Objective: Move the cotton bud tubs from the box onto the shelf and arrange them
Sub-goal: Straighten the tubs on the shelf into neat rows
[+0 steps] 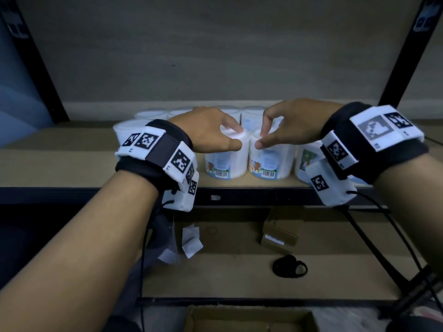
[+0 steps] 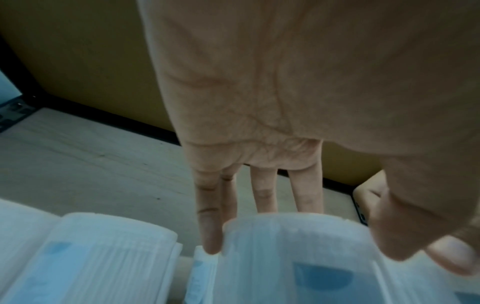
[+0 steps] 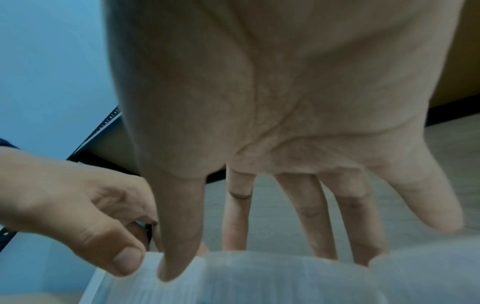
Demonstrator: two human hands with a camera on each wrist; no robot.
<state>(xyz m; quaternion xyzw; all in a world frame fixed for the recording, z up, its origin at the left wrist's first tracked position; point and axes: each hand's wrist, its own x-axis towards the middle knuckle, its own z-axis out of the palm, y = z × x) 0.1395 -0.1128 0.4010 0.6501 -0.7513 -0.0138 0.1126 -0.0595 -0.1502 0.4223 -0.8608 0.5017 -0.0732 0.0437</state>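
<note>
Head view, L hand (image 1: 211, 130) gripping tub (image 1: 226, 161), R hand (image 1: 287, 130) likewise prob.

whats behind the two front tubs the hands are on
Behind the two front tubs, a back row of white-lidded tubs stands on the shelf. The left hand and right hand cover part of that row.

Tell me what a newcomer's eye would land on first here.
First, the two hands meeting mid-shelf: the left hand grips the top of one tub, the right hand grips the tub beside it. Next, the bulky marker wristbands on both wrists. More tubs stand in a row behind, and the cardboard box sits open at the bottom.
</note>
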